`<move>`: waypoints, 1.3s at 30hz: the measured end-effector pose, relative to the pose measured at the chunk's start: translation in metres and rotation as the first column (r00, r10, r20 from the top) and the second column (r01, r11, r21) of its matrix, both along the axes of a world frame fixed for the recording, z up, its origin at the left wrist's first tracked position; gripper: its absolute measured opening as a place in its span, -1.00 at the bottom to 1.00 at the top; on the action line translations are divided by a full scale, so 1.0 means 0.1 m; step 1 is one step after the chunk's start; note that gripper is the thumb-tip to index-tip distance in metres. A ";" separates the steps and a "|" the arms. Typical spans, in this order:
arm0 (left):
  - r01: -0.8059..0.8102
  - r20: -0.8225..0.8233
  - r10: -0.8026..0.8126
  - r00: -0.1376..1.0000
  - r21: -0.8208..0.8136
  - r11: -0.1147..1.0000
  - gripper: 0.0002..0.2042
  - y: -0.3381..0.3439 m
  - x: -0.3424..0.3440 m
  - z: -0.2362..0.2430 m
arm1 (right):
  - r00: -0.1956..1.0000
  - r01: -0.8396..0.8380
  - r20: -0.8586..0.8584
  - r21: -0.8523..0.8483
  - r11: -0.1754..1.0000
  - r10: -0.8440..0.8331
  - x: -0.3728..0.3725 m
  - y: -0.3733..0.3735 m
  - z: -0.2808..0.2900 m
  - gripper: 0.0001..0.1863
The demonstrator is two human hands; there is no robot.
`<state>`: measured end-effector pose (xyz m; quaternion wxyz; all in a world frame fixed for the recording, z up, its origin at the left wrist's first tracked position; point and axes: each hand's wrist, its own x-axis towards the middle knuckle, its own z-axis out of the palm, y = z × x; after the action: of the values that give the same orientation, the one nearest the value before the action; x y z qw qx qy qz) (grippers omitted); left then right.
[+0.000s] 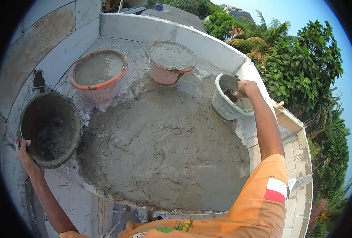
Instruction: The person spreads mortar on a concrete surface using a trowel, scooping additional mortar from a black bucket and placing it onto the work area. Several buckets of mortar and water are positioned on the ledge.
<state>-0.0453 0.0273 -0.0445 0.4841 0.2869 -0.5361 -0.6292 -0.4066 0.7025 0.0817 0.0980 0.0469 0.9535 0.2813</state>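
My left hand [23, 150] grips the near rim of a dark, mortar-caked bucket [51, 129] that is tilted toward the wet cement pile [160, 146]. My right hand [245, 88] reaches into a white bucket [225, 107] at the right edge and is closed on a small scoop or trowel coated in grey mix; the tool is mostly hidden. Both arms come out of orange sleeves.
An orange bucket [98, 85] and a pink bucket [166, 75], both full of grey mix, stand at the back of the slab. A white parapet wall [207, 43] curves behind them. Beyond its right edge are treetops far below. Tiled floor [74, 198] shows at the lower left.
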 end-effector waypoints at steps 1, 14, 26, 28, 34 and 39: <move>0.008 0.013 -0.008 1.000 0.003 1.000 -0.45 0.06 -0.06 0.02 | 0.998 -0.054 -0.013 0.120 0.991 0.056 0.02 0.08 -0.07 -0.64; -0.014 -0.042 0.017 0.999 0.053 0.999 -0.40 0.03 -0.01 -0.01 | 0.939 0.279 0.308 -0.413 0.867 -0.155 -0.07 -0.02 0.43 -0.77; 0.030 -0.029 -0.030 0.999 0.015 0.999 -0.45 -0.13 -0.03 -0.06 | 0.994 -0.012 0.109 0.189 0.982 -0.009 0.06 0.20 -0.08 -0.63; 0.047 -0.016 -0.047 0.999 0.011 0.999 -0.46 -0.11 -0.03 -0.05 | 0.990 0.047 0.130 0.097 0.994 -0.060 0.04 0.20 0.00 -0.71; 0.062 -0.010 -0.062 0.998 -0.002 0.998 -0.47 -0.02 -0.03 -0.02 | 0.946 0.179 0.303 -0.192 0.965 -0.115 -0.13 0.12 0.29 -0.78; 0.071 0.006 -0.071 0.997 -0.002 0.997 -0.49 -0.09 0.00 -0.05 | 0.982 0.088 0.184 -0.250 0.964 -0.041 -0.16 0.16 0.16 -0.68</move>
<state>-0.0450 0.0180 -0.0493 0.4600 0.2690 -0.5482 -0.6446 -0.4227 0.7188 0.0975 0.1969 0.0396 0.9673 0.1550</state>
